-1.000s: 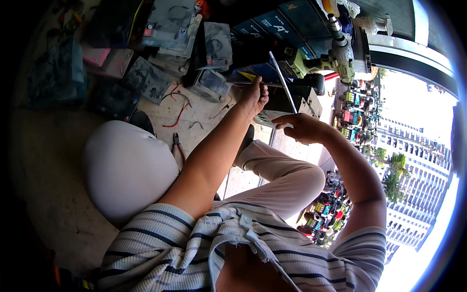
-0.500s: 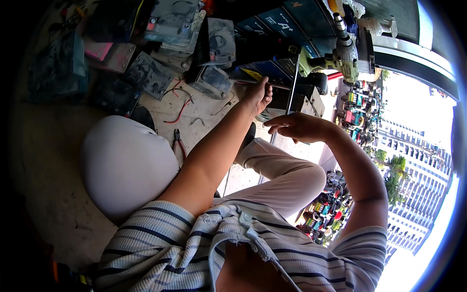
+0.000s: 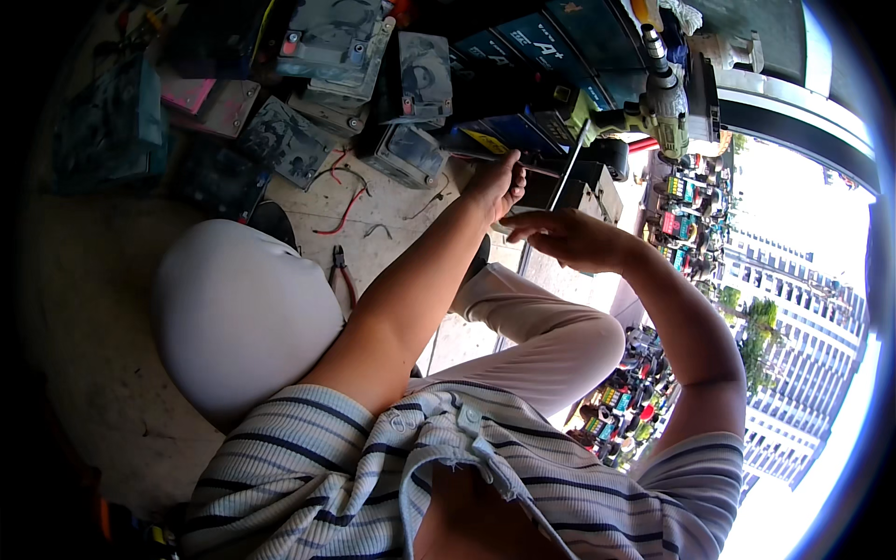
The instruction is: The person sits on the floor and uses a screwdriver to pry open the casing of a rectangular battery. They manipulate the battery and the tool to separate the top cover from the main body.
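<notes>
Tipped rightward since one second ago: long, straight, pale metal rod (image 3: 571, 163), now slanting up and right from the right hand (image 3: 574, 241) instead of up and left. Shifted alongside: right fingertips, drawn further left, to just beside the left wrist in this view. Right hand with index finger extended and other fingers curled about the rod's lower end; firmness of hold hidden. Left hand (image 3: 497, 185), nearly unchanged, closed in a fist, apparently around a thin, dark, straight bar (image 3: 541, 171) emerging to its right and meeting the rod's outline; contact or mere overlap impossible to tell. Judged meaning for the work: angle altered by the right hand alone, with the left probably steadying. Unmoved: red-handled metal pliers (image 3: 346, 280) and thin red wire (image 3: 351, 213) on the pale, stained floor (image 3: 383, 254), near dusty, grey, box-shaped units (image 3: 425, 79).
</notes>
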`<control>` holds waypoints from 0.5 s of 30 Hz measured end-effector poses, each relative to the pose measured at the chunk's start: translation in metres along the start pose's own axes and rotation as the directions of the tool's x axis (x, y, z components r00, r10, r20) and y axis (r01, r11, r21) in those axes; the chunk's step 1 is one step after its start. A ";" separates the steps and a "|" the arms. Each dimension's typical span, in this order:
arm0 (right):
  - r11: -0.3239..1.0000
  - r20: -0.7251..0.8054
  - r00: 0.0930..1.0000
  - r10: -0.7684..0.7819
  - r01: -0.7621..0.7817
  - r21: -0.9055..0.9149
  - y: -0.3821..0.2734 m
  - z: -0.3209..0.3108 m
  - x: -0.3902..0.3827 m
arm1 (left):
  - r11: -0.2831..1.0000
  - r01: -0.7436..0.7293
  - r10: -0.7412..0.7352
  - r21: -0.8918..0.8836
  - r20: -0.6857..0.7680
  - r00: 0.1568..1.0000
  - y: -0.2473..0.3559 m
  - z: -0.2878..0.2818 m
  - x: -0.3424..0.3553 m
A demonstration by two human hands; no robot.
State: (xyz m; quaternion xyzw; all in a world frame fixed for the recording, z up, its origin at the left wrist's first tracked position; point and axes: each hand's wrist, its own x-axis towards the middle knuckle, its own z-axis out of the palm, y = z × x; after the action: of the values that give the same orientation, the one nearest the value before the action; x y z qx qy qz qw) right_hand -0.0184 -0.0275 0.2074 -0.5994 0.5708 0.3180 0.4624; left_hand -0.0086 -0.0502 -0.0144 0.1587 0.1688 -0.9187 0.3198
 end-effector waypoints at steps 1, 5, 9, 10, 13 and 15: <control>0.996 0.052 0.995 0.089 -0.088 -0.033 0.015 0.004 0.001 | 0.999 -0.021 0.022 -0.025 0.013 1.000 0.001 0.000 0.000; 0.942 -0.252 0.920 0.299 -0.327 -0.076 0.087 -0.001 -0.001 | 0.999 -0.012 0.012 -0.032 -0.010 1.000 -0.003 0.010 -0.007; 0.986 -0.547 0.820 0.169 -0.139 0.097 0.065 -0.027 0.008 | 1.000 -0.028 0.028 0.000 0.018 0.999 -0.008 0.000 0.002; 0.982 -0.511 0.840 0.182 -0.134 0.130 0.044 -0.031 0.011 | 0.999 -0.034 0.034 0.003 0.013 0.999 -0.007 -0.001 0.002; 0.994 -0.443 0.890 -0.103 0.110 -0.009 0.019 -0.014 0.015 | 0.998 -0.063 0.062 -0.023 -0.023 0.998 -0.004 -0.003 0.001; 0.984 -0.277 0.944 -0.177 0.170 -0.050 0.013 -0.001 0.006 | 0.993 -0.096 0.089 -0.073 -0.103 0.991 -0.005 0.001 0.004</control>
State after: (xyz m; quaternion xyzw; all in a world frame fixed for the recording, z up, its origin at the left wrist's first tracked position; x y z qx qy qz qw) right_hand -0.0302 -0.0299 0.1998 -0.6922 0.5712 0.1953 0.3955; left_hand -0.0147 -0.0487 -0.0139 0.1995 0.2128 -0.8865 0.3592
